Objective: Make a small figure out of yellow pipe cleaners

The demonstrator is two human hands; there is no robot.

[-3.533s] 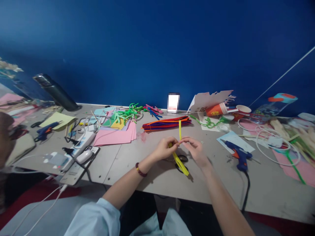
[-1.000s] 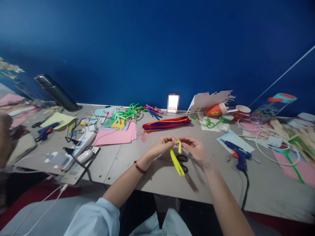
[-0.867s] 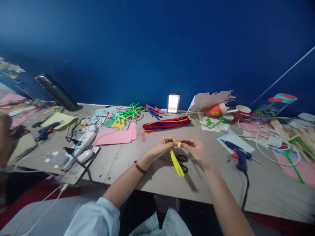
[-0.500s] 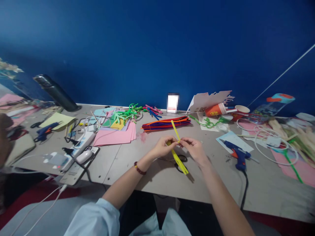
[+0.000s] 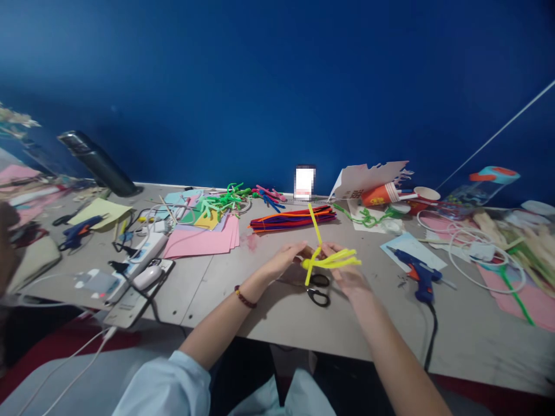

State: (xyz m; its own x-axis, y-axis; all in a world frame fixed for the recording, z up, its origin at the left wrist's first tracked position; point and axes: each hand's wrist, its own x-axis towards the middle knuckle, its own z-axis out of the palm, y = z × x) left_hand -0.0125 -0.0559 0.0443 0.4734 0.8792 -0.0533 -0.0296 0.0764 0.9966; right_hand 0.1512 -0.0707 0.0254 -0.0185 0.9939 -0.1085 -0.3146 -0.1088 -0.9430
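Observation:
Above the near middle of the table, a bundle of yellow pipe cleaners (image 5: 338, 259) is between my two hands. Its loose ends fan to the right across my right hand, and single strands stick out upward and downward where they cross. My left hand (image 5: 286, 260), with a beaded bracelet on the wrist, is closed at the bundle's rounded left end. My right hand (image 5: 349, 280) has its fingers closed near the crossing, partly covered by the strands. Just below lie black-handled scissors (image 5: 319, 297), their blades largely hidden.
A bundle of red, orange and purple pipe cleaners (image 5: 292, 219) lies behind my hands. Pink paper (image 5: 202, 240), green pipe cleaners (image 5: 217, 202) and a power strip (image 5: 143, 263) are to the left. At right are a blue glue gun (image 5: 416, 270), paper cups (image 5: 381, 195) and coiled cable (image 5: 488, 228).
The yellow bundle has turned from pointing down toward me to pointing right. A strand now hangs below the crossing, and more of the scissors' handles shows.

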